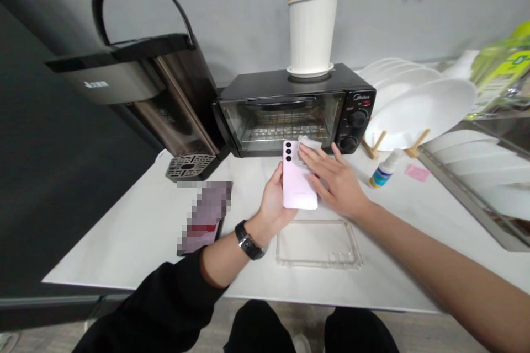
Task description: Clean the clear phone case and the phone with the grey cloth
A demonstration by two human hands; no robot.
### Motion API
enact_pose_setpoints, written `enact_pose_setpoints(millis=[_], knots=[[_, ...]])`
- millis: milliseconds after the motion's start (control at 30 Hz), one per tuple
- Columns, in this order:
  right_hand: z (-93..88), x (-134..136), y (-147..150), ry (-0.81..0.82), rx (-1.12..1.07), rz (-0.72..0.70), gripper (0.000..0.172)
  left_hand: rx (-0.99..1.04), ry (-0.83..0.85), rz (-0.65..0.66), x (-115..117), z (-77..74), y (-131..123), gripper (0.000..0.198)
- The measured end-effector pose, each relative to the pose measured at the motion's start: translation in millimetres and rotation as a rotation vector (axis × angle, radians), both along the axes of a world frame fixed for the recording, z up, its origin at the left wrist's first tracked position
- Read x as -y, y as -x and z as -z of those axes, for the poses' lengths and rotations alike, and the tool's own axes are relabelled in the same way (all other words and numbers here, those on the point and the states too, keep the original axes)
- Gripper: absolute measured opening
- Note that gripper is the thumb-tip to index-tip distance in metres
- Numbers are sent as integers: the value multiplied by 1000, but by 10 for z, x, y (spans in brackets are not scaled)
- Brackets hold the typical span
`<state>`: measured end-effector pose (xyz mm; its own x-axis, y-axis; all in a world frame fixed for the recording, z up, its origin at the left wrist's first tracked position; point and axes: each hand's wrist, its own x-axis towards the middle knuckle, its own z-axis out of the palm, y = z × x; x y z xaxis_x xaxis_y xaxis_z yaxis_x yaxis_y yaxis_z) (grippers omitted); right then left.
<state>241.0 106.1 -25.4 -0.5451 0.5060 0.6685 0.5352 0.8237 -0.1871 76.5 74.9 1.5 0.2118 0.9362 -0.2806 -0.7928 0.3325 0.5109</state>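
Left hand (275, 198) grips the pale pink smartphone (297, 176) back-up above the white desk (136, 231) while the flat, open right hand (335, 179) presses what appears to be a white wipe (308, 143) near its 3 lenses; strokes should run light, phone edges firmly braced.

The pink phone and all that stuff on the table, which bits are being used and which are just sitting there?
In use:
pink phone, gripped by the left hand
white wipe, pressed to the phone by the right hand
clear phone case, lying empty in front
small spray bottle, likely

Just lying about:
toaster oven
water dispenser
utensil holder
plates
pink slip
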Motion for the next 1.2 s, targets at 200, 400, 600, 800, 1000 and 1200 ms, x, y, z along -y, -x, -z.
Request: enact_pose_setpoints(millis=[200, 400, 600, 800, 1000, 1200], knots=[[16, 15, -9, 41, -2, -63, 60, 4, -4, -31, -1, -12, 8, 40], [28, 96, 17, 129, -8, -96, 66, 12, 35, -25, 12, -10, 41, 41], [36, 105, 19, 226, 96, -112, 91, 9, 29, -44, 9, 9, 63, 39], [58, 45, -50, 198, 18, -113, 61, 9, 25, -40, -34, -14, 65, 41], [17, 122, -6, 47, -14, -339, 53, 21, 45, -13, -57, 9, 111, 51], [-12, 71, -72, 45, -46, -112, 47, 57, 39, -75, -80, 35, 139, 43]])
